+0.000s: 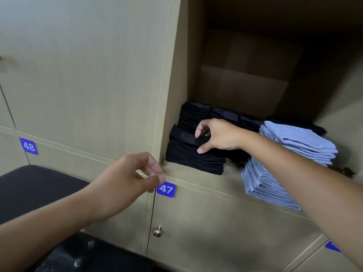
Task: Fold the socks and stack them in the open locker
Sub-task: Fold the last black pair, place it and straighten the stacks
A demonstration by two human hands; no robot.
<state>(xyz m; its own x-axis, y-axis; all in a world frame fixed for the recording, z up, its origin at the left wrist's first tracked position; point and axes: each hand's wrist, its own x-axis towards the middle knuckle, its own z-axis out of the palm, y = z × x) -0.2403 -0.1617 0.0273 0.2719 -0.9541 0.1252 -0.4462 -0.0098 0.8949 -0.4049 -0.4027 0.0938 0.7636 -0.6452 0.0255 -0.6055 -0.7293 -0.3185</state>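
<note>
left hand point(135, 173) hangs loosely curled holding nothing near the locker edge, right hand point(218, 136) further in pinches a folded black fabric sock point(184, 135) atop the black stack point(194, 160), pale blue stacks point(275, 173) just right of it

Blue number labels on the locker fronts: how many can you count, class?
3. Label 48 is at the left, label 47 sits below the open locker's edge, and a third label at lower right is partly hidden by the arm, its number unreadable.
</note>
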